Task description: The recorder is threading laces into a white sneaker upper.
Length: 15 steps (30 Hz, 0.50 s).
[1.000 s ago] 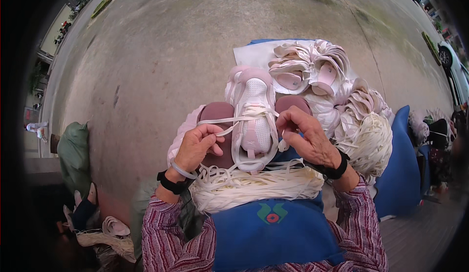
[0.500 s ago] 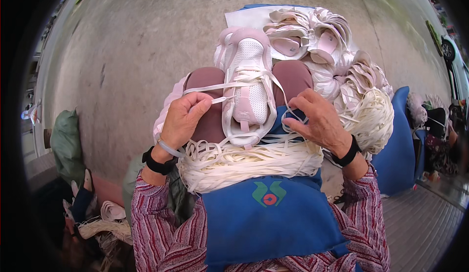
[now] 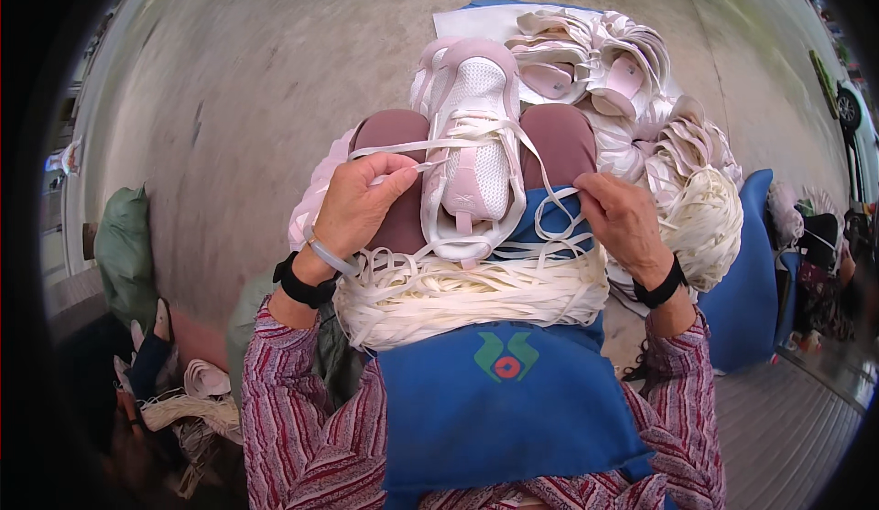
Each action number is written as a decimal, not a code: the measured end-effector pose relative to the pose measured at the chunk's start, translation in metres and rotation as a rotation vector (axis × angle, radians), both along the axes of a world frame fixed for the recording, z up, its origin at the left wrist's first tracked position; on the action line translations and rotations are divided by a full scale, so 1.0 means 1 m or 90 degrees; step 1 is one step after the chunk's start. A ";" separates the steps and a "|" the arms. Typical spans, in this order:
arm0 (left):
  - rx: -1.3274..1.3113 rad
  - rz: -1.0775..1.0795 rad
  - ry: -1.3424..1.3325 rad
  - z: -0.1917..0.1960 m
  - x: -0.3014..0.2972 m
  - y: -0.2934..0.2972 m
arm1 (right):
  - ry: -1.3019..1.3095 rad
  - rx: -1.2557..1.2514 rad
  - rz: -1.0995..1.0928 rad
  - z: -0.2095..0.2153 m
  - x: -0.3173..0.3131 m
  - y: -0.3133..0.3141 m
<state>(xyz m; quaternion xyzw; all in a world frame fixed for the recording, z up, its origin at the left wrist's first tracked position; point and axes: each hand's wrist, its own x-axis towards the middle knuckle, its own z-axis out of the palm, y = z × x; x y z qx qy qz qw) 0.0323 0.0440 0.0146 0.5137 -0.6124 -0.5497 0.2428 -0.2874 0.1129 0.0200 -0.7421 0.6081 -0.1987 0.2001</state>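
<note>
A white and pink shoe upper [image 3: 469, 180] lies between my knees, its white shoelace [image 3: 389, 150] threaded through part of the eyelets. Beside the upper's left edge, my left hand [image 3: 371, 200] pinches a lace end between thumb and fingers. On the other side, my right hand [image 3: 627, 222] is closed with thumb and index fingertip pressed together on the lace, which curls loosely beside the upper. Across my lap, just below the upper, rests a thick bundle of cream laces [image 3: 476, 299].
Stacked pink and white shoe uppers [image 3: 623, 80] and another lace bundle [image 3: 700, 226] are at my right. A blue apron [image 3: 513, 409] covers my lap. A green sack [image 3: 126, 254] stands at far left. Other people's limbs show at both sides.
My right hand has shifted right, its thumb and index finger coming together on the lace. My left hand still pinches its lace end near the upper. The whole view has moved slightly.
</note>
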 end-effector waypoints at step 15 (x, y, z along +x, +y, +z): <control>-0.062 0.024 -0.102 0.006 -0.006 -0.008 | -0.957 -0.048 -0.164 0.027 -0.067 -0.031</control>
